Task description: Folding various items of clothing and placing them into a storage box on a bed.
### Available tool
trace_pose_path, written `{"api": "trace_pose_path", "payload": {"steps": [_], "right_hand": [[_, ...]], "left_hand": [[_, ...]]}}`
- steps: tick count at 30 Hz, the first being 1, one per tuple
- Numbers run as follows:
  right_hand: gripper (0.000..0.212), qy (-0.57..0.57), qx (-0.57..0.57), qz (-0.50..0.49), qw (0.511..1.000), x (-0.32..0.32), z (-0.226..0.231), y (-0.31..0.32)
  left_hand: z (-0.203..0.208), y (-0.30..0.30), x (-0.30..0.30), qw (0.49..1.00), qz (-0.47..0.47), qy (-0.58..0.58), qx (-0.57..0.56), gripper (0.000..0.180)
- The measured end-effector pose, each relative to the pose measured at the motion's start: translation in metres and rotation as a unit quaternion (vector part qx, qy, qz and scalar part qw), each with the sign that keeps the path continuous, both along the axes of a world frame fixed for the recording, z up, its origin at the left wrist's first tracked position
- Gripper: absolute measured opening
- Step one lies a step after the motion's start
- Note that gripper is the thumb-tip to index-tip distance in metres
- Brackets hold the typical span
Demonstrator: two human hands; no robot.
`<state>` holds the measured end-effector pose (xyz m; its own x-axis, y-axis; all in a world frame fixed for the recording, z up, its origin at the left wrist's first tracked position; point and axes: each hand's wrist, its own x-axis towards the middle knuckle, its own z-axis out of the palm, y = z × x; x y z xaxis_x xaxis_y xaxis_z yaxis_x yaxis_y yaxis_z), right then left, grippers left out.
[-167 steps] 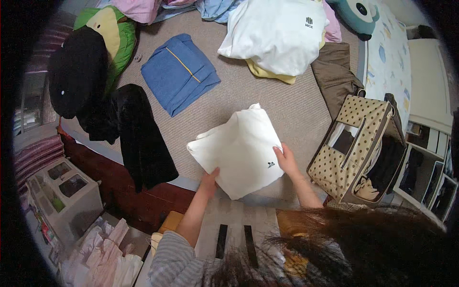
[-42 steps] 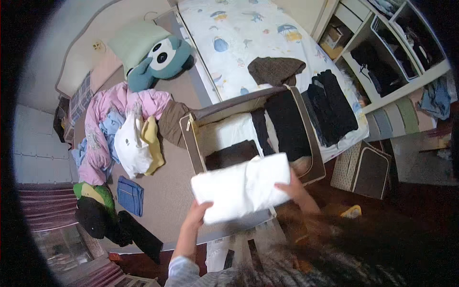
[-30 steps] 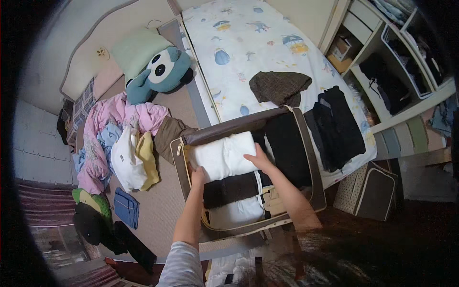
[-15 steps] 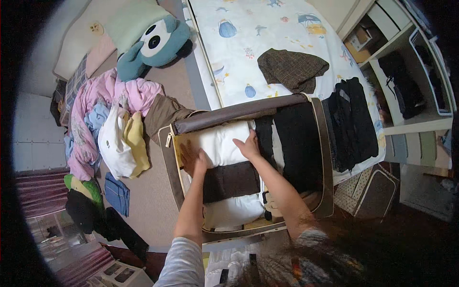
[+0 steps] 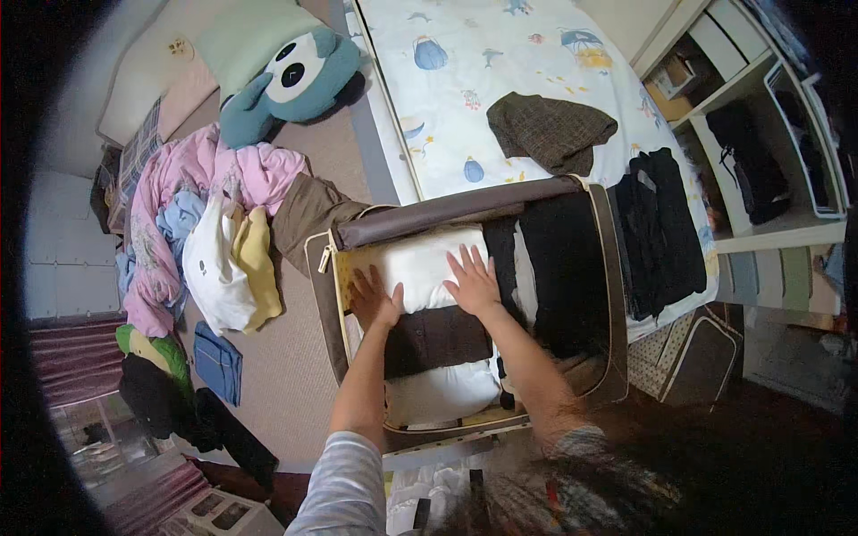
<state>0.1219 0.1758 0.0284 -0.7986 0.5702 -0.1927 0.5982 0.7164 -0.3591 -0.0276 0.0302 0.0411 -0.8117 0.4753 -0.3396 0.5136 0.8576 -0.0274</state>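
An open brown fabric storage box [image 5: 612,268] with a zip and pale piping holds folded clothes. My left hand [image 5: 374,299] lies with fingers spread on the left end of a folded white garment [image 5: 416,268] inside it. My right hand [image 5: 474,282] is flat on the same garment's right end, fingers apart. Just nearer lies a folded dark brown garment [image 5: 438,341], and nearer still another white one [image 5: 442,395]. Folded black clothes [image 5: 567,277] fill the box's right side, with a grey strip of cloth [image 5: 525,272] beside them.
Folded black trousers [image 5: 661,237] and a brown checked garment [image 5: 554,134] lie on the patterned bedsheet [image 5: 447,98]. At left are a pink heap [image 5: 179,188], white clothing [image 5: 214,277], folded jeans [image 5: 218,362] and a teal plush toy [image 5: 313,85]. Shelves [image 5: 778,241] stand at right.
My right hand has gone from the white garment's far right edge to lying flat on its top. My left hand has spread its fingers on the cloth.
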Motion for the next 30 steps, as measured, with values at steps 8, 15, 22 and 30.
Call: {"api": "trace_pose_path", "payload": {"steps": [8, 15, 22, 30], "right_hand": [[0.045, 0.102, -0.011, 0.022, 0.994, 0.023, 0.076, -0.061], [0.026, 0.285, -0.139, 0.033, 0.948, 0.048, 0.223, -0.169], [0.015, 0.514, -0.541, 0.158, 0.646, -0.033, 0.363, -0.267], [0.021, 0.530, -0.690, 0.141, 0.473, -0.097, 0.387, -0.347]], "left_hand": [[0.037, -0.026, 0.044, 0.948, 0.014, -0.217, 0.231, 0.072], [0.178, -0.128, 0.051, 0.826, -0.122, -0.200, 0.512, 0.031], [0.110, -0.272, -0.155, 0.932, 0.090, 0.108, 0.333, 0.063], [0.113, -0.298, -0.254, 0.971, 0.053, 0.151, 0.178, 0.088]]}}
